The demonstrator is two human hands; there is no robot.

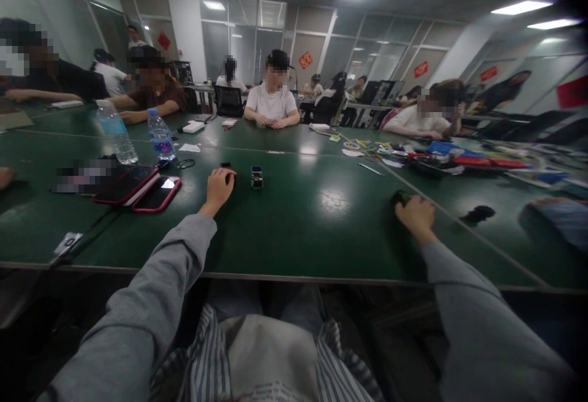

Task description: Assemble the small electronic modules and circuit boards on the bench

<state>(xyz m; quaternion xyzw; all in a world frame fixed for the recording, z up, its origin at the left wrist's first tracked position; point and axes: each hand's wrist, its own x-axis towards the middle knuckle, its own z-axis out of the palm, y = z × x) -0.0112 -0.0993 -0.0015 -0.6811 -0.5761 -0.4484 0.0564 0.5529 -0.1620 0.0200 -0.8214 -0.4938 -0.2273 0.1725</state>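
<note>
My left hand [219, 190] is closed, its fingers curled at a small black object [225, 165] that shows just past the fingertips. To the right of that hand, a small two-part block [256, 178], dark with a light edge, stands on the green table [303, 236]. Far over on the right, my right hand [417, 215] is wrapped round a dark rounded object [402, 197] at the table surface. Blur and the fingers hide what kind of thing it is. A separate black lump [478, 213] lies further right, apart from that hand.
Two phones [158, 194] [126, 184] lie at left, near water bottles [160, 135] [117, 132]. A pen-like stick [370, 169] and a heap of cables and tools [441, 157] are at back right. People sit around the table. Its front edge [294, 277] runs before my lap.
</note>
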